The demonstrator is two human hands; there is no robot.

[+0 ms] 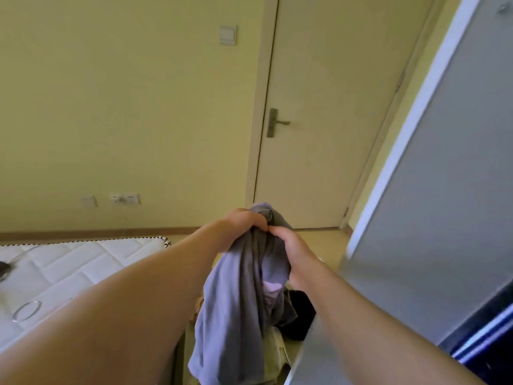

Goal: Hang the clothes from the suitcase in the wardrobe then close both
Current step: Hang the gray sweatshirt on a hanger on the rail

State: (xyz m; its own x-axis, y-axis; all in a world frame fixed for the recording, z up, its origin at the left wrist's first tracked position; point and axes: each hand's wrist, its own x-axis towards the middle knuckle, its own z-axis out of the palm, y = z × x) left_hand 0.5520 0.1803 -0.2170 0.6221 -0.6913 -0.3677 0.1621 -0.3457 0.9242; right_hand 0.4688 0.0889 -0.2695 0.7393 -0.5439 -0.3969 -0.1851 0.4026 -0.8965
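Left grip (245, 222) and right grip (291, 251) both clutch the grey garment (236, 301) at its top, centre frame. Held high so the cloth hangs free, likely to find its shoulders.

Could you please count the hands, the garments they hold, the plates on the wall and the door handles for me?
Hands: 2 (left hand, right hand)
Garments held: 1 (grey garment, gripped by both hands)
Wall plates: 3 (switch plate, low plate, socket)
Door handles: 1 (lever handle)
Total: 7
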